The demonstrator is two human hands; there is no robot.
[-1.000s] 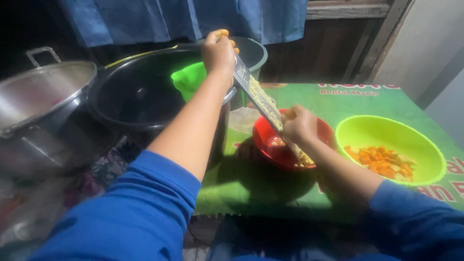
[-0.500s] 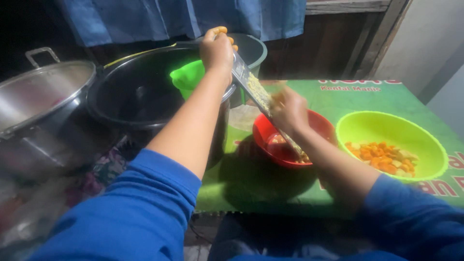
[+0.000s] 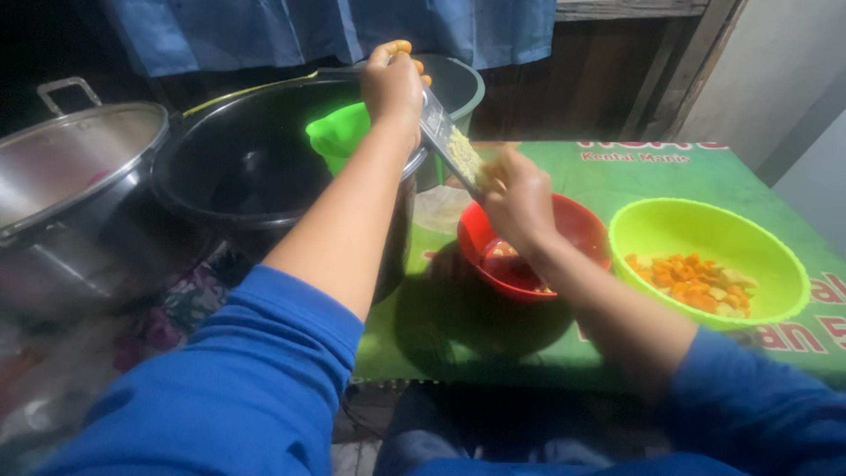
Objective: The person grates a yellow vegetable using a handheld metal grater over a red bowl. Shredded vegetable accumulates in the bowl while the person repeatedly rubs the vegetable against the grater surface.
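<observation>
Up high, left hand point(image 3: 394, 84) gripping grater point(image 3: 449, 145)

One printed item in view: a green banner-like sheet point(image 3: 634, 176) spread flat as the table cover, centre to right. Red lettering along its far edge; larger red-and-white lettering at the near right edge, partly hidden. No packages, labels or screens.

Grater point(image 3: 451, 148) slanting above bowl point(image 3: 582, 231), second bowl point(image 3: 775, 256) to its right, two pots point(image 3: 220, 167) left.
</observation>
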